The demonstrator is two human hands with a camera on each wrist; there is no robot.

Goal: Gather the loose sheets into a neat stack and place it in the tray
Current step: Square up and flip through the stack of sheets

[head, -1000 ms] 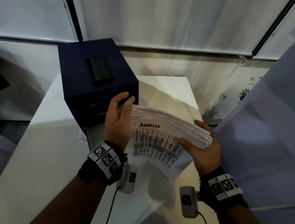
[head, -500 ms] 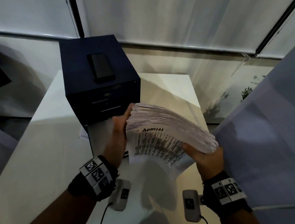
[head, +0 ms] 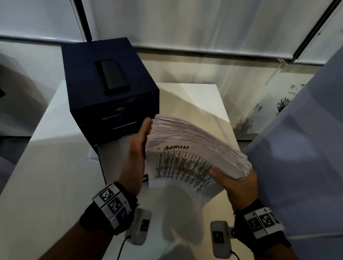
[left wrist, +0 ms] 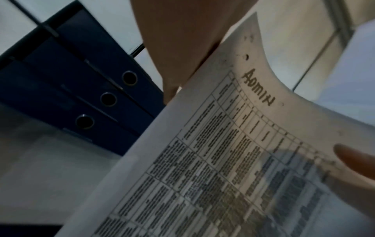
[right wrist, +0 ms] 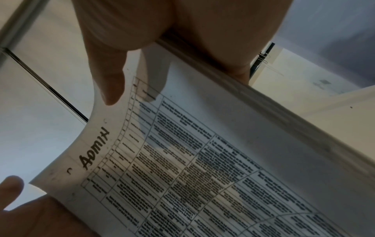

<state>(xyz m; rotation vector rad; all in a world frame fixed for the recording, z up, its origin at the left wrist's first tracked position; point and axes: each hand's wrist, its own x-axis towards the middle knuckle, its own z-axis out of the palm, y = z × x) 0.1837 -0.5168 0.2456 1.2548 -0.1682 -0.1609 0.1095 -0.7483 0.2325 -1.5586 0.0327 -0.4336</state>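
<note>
One white table (head: 46,182) is seen bearing one dark blue drawer unit (head: 109,98) with three round-holed drawer fronts; one black phone (head: 112,77) lies on top. One thick stack of sheets (head: 189,155), fanned and uneven at its edges, is held in the air before the unit, above bare tabletop. The right hand (head: 237,184) is clamped on its right end, thumb on top; the left hand (head: 137,153) is pressed flat, fingers straight, against its left edge.
</note>
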